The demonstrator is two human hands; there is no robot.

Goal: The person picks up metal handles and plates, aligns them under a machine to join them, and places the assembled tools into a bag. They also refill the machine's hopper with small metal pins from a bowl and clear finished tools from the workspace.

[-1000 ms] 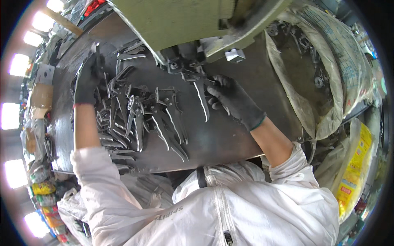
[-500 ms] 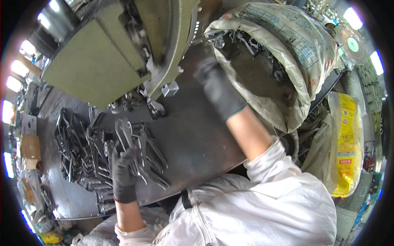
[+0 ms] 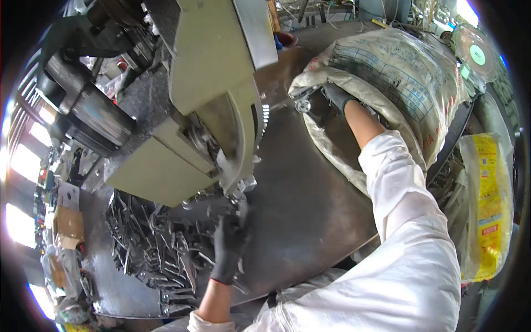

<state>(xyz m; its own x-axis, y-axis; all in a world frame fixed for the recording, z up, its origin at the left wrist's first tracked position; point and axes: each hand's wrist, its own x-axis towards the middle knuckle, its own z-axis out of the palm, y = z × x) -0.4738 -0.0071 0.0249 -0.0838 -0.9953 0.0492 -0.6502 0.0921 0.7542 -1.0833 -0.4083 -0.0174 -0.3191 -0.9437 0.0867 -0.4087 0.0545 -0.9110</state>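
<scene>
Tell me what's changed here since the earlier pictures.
The dark-grey-gloved right hand has moved from the olive-green metal machine rightward into the open whitish woven sack. The left hand, gloved likewise, has crossed from the left of the pile of dark metal handles to its right, near the machine; what it holds, if anything, is blurred. The pile stays on the grey steel bench.

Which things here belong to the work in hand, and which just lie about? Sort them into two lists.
Apparently in use:
- olive-green machine, left hand just below it
- dark metal parts, heaped left of that hand
- whitish sack, right hand inside its mouth

Apparently just lying about:
- yellow-printed plastic bag
- brown cardboard box
</scene>
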